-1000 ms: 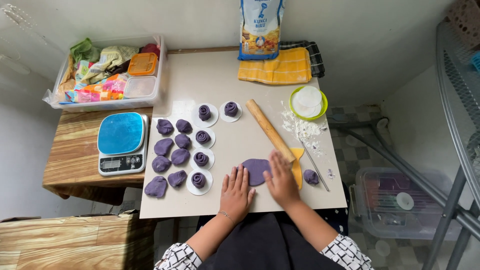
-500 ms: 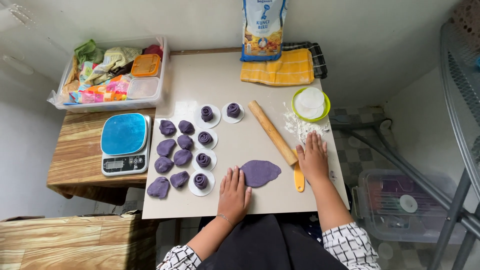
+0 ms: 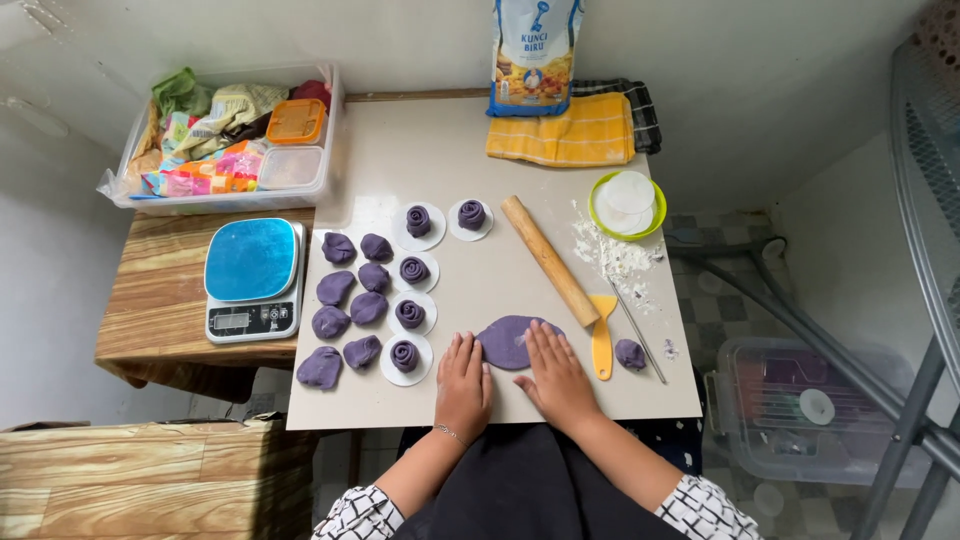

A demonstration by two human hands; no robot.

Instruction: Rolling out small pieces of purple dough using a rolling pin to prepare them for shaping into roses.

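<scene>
Dough disc [image 3: 512, 341], purple and rolled flat, lies on the worktop [image 3: 480, 130] near its front edge, between the two hands. It looks soft, light and easily torn or stretched; flat as it lies, it probably clings a little to the surface. The safest hold would seem to be at the rim, lifted with fingertips from two sides, not pinched in the middle.

Left hand [image 3: 465, 385] rests palm down just left of the disc, fingers straight and together, tips at or beside its left edge; whether they touch it cannot be told. Right hand [image 3: 556, 378] lies palm down with fingers spread, their tips on the disc's lower right part. Neither grip closes on anything: both are flat and open.

Just beyond the disc lies a wooden rolling pin [image 3: 549, 260], set diagonally. A yellow scraper [image 3: 602, 336] and a small dough lump [image 3: 630, 353] lie just right of the right hand, with scattered flour [image 3: 615, 258] behind. Shaped purple pieces [image 3: 345, 310] and coiled rolls on white paper rounds [image 3: 410, 313] stand in rows to the left.
</scene>
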